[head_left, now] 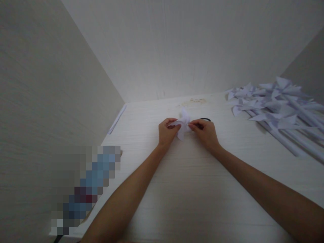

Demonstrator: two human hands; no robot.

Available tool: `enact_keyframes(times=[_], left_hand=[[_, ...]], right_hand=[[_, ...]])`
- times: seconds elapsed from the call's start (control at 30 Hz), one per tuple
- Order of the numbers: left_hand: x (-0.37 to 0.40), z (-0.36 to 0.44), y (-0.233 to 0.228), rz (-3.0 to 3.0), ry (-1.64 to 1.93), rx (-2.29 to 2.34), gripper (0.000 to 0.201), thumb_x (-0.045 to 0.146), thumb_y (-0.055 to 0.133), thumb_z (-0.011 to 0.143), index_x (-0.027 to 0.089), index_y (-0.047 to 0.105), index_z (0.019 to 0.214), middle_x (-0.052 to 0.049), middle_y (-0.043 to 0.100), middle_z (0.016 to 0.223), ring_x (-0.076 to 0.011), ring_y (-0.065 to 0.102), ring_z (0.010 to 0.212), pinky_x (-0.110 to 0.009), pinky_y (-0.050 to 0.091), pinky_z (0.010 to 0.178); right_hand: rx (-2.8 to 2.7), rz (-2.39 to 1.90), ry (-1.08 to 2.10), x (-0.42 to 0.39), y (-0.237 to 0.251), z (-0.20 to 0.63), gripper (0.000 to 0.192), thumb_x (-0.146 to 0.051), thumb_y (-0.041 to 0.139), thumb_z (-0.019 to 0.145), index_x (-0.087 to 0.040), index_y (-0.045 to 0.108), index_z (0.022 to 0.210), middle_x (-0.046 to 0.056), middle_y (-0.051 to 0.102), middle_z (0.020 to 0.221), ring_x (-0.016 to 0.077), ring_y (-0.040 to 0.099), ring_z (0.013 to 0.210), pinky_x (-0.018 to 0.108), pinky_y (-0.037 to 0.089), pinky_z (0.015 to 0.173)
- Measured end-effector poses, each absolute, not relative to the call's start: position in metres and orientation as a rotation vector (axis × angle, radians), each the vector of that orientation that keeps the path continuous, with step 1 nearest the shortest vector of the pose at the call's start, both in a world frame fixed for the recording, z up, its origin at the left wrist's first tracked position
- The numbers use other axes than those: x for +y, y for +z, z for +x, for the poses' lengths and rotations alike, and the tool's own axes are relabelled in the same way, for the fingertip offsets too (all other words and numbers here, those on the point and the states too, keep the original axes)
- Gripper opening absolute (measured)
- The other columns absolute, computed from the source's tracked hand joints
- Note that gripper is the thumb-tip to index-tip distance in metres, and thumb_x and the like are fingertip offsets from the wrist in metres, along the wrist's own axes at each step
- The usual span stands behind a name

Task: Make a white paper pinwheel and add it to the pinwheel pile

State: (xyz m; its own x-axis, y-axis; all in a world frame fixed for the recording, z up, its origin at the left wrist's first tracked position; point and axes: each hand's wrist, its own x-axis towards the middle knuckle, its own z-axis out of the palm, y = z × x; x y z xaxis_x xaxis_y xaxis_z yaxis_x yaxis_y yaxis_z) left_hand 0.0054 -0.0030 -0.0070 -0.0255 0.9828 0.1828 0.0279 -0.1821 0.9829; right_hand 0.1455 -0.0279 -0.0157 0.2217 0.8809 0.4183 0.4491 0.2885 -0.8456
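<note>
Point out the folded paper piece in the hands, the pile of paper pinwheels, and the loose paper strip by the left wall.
folded paper piece [184, 124], head view, white middle.
pile of paper pinwheels [275, 104], head view, folded heads.
paper strip [117, 119], head view, mid-length.

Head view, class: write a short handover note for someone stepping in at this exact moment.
Left hand: fingers pinch the left side of the white folded paper piece.
Right hand: fingers pinch its right side; a dark object lies just behind.
Done: a pile of finished paper pinwheels on sticks lies at the right of the white table.
Left: the piece in hand is not yet on a stick.
A paper strip lies by the left wall.
</note>
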Motion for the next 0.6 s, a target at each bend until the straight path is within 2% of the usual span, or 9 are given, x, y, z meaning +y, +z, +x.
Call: enact_keyframes(times=[0.33, 0.6], left_hand=[[-0.0055, 0.0076, -0.0026, 1.391, 1.345, 1.183, 0.018, 0.013, 0.065, 0.053, 0.013, 0.06, 0.071, 0.001, 0.061, 0.064, -0.008, 0.056, 0.055, -0.019, 0.045, 0.052], [-0.0065, 0.0086, -0.001, 1.427, 1.346, 1.205, 0.018, 0.013, 0.065, 0.053, 0.013, 0.061, 0.071, -0.001, 0.063, 0.067, -0.0094, 0.058, 0.058, -0.021, 0.048, 0.056]], right_hand=[[-1.442, -1.363, 0.527, -0.0262, -0.0162, 0.1467, 0.011, -0.025, 0.06, 0.065, -0.016, 0.067, 0.067, 0.004, 0.067, 0.066, 0.015, 0.057, 0.059, 0.028, 0.043, 0.058], [-1.454, -1.389, 0.518, -0.0273, -0.0142, 0.1461, 0.013, -0.026, 0.059, 0.066, -0.016, 0.067, 0.068, 0.006, 0.067, 0.068, 0.016, 0.059, 0.06, 0.028, 0.044, 0.059]])
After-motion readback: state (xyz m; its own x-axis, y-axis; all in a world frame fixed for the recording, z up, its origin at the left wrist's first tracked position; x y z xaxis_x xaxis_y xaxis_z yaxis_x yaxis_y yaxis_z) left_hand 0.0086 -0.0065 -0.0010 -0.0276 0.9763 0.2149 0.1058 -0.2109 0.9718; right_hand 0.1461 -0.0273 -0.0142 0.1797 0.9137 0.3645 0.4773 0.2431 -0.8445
